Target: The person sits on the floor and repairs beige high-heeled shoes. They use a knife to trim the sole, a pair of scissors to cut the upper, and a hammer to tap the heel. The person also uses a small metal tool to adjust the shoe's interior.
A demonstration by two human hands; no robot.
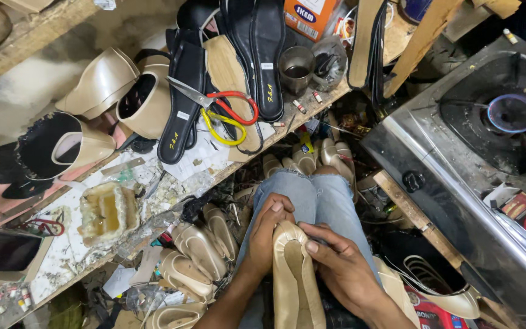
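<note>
Beige shoe upper [296,274] is held sole-side up on the lap, over the jeans-clad knees [315,192], toe end pointing away from the body. Left hand [269,228] is wrapped around the toe, fingers closed on the left edge and tip. Right hand [336,259] is clamped on the right edge, thumb pressed flat onto the folded margin, fingers curled underneath. Both hands are gripping the shoe; nothing else is held.

Judged step: the upper's edge is being pulled and pressed down around the toe. For a clean result, tension should be kept even on both sides, pleats at the toe spread small and flat, and thumb pressure held on the margin until it stays. The shoe should be kept braced against the knee so it cannot twist.

Nearby: scissors [217,106] with red and yellow handles lie on the cluttered workbench [208,155], beside black insoles [178,97] and beige heel pieces [101,82]. A glue-crusted pot [108,213] sits on the bench's near end. More beige uppers [199,250] are piled on the floor left of the knees. A gas stove [509,116] is lit with a blue flame at right, well apart from the hands.
</note>
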